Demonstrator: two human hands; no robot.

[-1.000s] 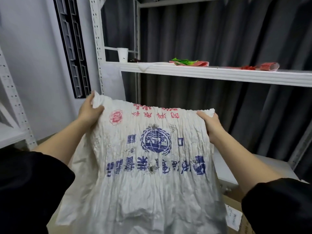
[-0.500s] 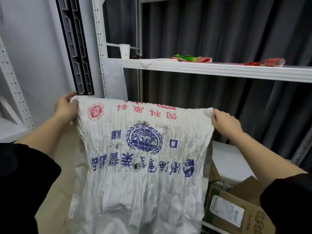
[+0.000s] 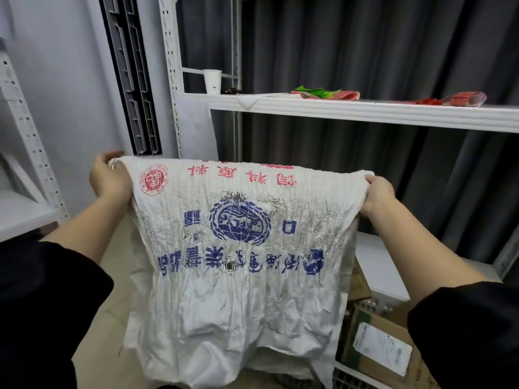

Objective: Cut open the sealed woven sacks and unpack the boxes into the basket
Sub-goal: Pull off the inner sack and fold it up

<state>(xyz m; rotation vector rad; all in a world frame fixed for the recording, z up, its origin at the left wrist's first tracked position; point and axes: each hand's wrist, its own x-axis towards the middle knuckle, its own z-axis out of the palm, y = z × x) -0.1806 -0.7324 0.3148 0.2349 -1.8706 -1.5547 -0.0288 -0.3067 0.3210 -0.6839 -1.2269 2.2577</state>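
Observation:
A crumpled white woven sack (image 3: 236, 299) with blue and red print hangs upside down in front of me, limp and flat. My left hand (image 3: 108, 178) grips its upper left corner and my right hand (image 3: 377, 196) grips its upper right corner, holding the top edge stretched wide. At the lower right, cardboard boxes (image 3: 376, 352) with a white label lie in a white basket (image 3: 351, 376), partly hidden behind the sack.
A white metal shelf (image 3: 365, 110) crosses ahead at head height, carrying a paper cup (image 3: 212, 81) and green and red wrappers (image 3: 325, 94). Dark curtains hang behind. Another white rack (image 3: 25, 209) stands at the left. A grey slatted panel (image 3: 132, 80) leans on the wall.
Both hands have spread the sack's top edge wider and shifted it left. The cardboard boxes at the lower right have come into view.

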